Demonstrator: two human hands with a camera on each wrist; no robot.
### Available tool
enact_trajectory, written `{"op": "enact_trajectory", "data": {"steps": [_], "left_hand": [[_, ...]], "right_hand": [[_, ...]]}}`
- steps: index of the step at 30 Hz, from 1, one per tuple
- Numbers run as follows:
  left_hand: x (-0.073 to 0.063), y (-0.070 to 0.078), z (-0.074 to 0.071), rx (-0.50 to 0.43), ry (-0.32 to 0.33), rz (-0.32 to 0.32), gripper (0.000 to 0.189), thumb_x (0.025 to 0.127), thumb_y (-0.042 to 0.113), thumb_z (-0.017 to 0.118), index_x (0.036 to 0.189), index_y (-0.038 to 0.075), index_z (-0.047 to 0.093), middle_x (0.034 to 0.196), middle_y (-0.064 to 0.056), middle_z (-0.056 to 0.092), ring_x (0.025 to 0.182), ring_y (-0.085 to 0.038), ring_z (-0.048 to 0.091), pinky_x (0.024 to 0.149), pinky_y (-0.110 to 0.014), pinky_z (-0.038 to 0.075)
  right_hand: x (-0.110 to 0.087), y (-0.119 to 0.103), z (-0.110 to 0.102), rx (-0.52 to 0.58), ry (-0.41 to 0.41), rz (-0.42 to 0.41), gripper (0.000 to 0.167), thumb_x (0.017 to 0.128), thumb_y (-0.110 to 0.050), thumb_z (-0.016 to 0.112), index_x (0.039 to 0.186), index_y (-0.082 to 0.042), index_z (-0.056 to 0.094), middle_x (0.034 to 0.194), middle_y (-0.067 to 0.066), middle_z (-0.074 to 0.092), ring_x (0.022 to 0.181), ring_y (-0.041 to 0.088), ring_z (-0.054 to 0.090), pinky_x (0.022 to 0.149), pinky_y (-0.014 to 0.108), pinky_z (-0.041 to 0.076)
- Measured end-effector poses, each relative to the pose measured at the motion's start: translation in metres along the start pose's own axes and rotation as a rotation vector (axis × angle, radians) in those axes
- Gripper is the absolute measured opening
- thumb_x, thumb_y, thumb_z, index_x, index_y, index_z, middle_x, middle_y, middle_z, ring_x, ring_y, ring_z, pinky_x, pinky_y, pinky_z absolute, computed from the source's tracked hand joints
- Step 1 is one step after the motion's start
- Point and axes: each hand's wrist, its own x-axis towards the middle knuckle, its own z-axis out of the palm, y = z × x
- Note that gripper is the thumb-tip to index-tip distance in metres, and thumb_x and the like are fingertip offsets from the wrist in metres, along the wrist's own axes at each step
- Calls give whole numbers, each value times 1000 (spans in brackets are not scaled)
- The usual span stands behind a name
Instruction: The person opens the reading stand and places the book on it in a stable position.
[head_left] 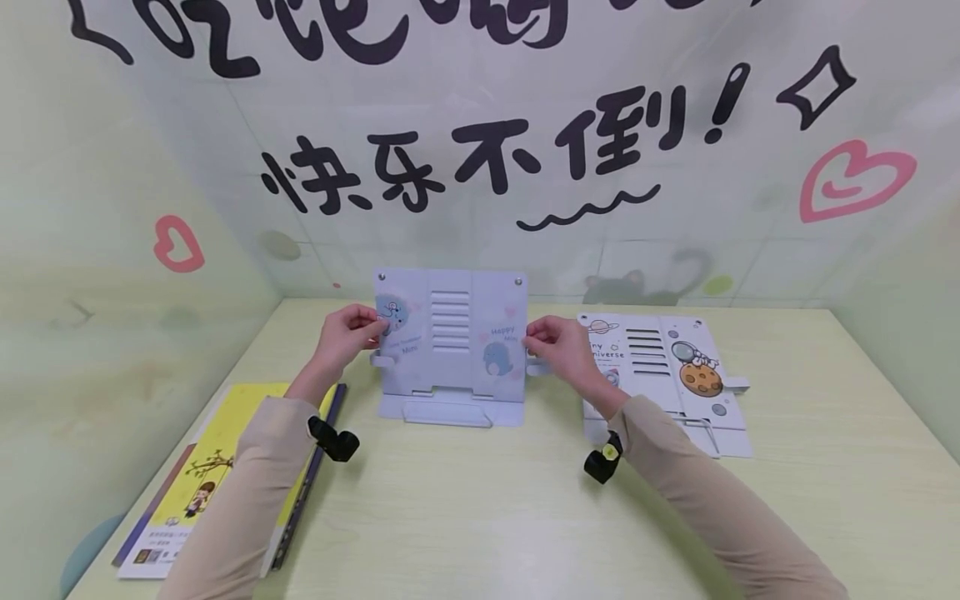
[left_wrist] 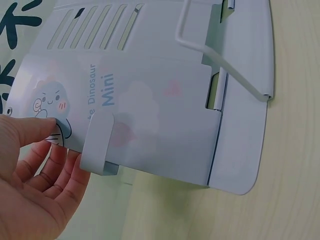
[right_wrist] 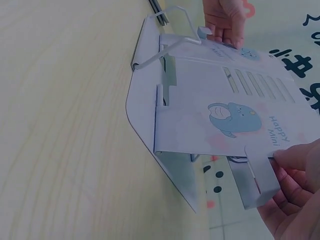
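Observation:
A pale lilac book stand point(head_left: 450, 367) with blue dinosaur pictures and a slotted middle stands upright at the back of the table. My left hand point(head_left: 347, 336) pinches its left edge, the thumb point(left_wrist: 37, 131) lying on the dinosaur picture and the fingers behind the panel. On the opposite edge my right hand point(head_left: 561, 346) pinches the panel between thumb and fingers, beside a side clip point(right_wrist: 260, 180). A wire holder point(head_left: 447, 414) crosses the stand's base lip. The panel's back is mostly hidden.
To the right stands a white book stand point(head_left: 652, 358) with an astronaut picture, partly behind my right forearm. Yellow-covered books point(head_left: 232, 467) lie stacked at the left, partly under my left forearm. A printed wall sheet point(head_left: 480, 242) rises behind the table point(head_left: 480, 508).

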Motion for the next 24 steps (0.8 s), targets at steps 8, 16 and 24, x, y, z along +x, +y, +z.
{"op": "enact_trajectory", "data": {"steps": [8,16,24], "left_hand": [[-3,-2,-2,10,1,13,26,92,14,61,106,-6,54,87,-4,57,71,-8,57,70,-20,53],[-24,-8,-36,41,-10,65,35,94,19,57,114,-9,52,97,-9,61,79,-6,59,76,-20,52],[-55,-30,-87,50,28,52,37,94,18,56,114,-12,49,82,14,60,76,0,59,71,-16,51]], "right_hand": [[-1,-1,1,16,65,-10,17,83,-5,68,98,3,64,86,14,67,77,23,62,68,24,50],[-11,-19,10,160,185,-116,18,79,5,68,95,5,59,85,17,64,76,17,58,67,16,50],[-29,-46,38,229,62,-202,14,79,7,67,92,5,60,83,16,63,75,18,59,64,17,49]]}}
